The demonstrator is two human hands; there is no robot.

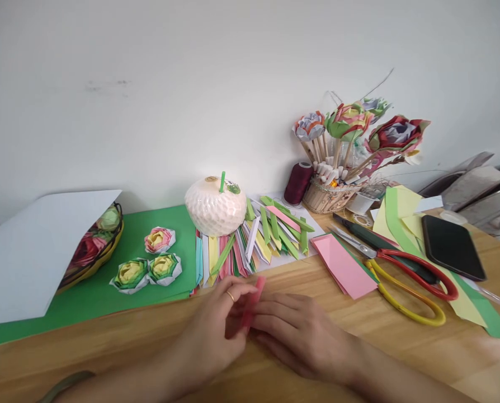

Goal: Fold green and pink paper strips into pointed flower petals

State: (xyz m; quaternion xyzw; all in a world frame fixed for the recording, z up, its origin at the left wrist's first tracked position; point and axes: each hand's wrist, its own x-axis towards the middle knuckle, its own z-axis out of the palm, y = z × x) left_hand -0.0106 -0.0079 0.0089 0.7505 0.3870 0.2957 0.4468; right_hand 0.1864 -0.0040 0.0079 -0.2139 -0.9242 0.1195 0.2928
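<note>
A narrow folded strip of pink paper [252,302] stands between my two hands, slightly blurred, above the wooden table's front part. My left hand [220,324], with a ring on one finger, curls its fingers and thumb around the strip's left side. From the right, my right hand [296,330] presses its closed fingers against the same strip. Just behind the hands lie many folded paper pieces [267,229] in green, yellow, white and pink. A stack of pink paper rectangles [344,266] rests to the right.
Red-and-yellow-handled scissors [418,274], a black phone [453,246] and paper sheets lie at right. Behind are a white round ornament [215,207], maroon thread [298,183] and a basket [329,196] of paper flowers. Three paper flowers [160,239] sit on green card [178,221] at left.
</note>
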